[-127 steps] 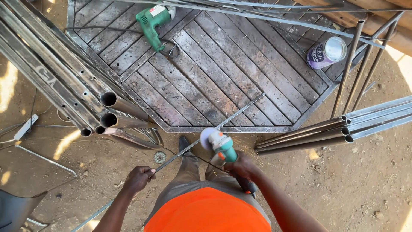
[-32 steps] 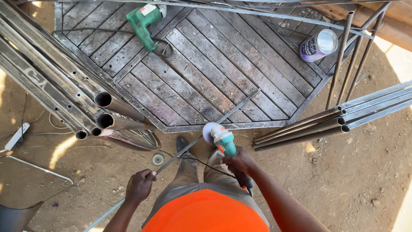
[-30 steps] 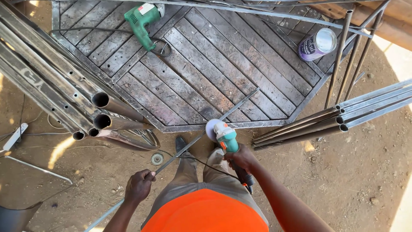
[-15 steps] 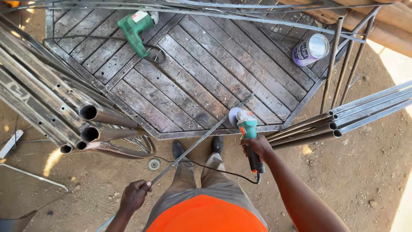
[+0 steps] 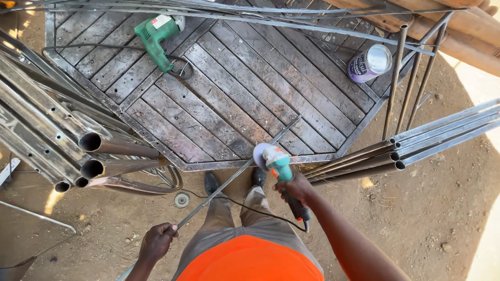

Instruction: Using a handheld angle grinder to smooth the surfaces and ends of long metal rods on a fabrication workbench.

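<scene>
My right hand (image 5: 298,188) grips a teal angle grinder (image 5: 278,165) by its dark handle, its disc (image 5: 260,154) facing up and left, close beside a thin metal rod (image 5: 234,175). My left hand (image 5: 157,241) is closed around the near end of that rod, which slants up and right onto the slatted metal panel (image 5: 229,88). A black cord (image 5: 250,208) runs from the grinder across my legs. My two shoes stand at the panel's near edge.
A green power drill (image 5: 156,34) and a purple-labelled tin (image 5: 369,63) lie on the panel. Round steel pipes (image 5: 99,156) stack at the left, thinner tubes (image 5: 416,143) at the right. A spare grinding disc (image 5: 181,200) lies on the dirt. Long rods cross the top.
The grinder in my right hand has shifted right along the panel's edge, and I have stepped right too. My left hand has kept its hold on the rod.
</scene>
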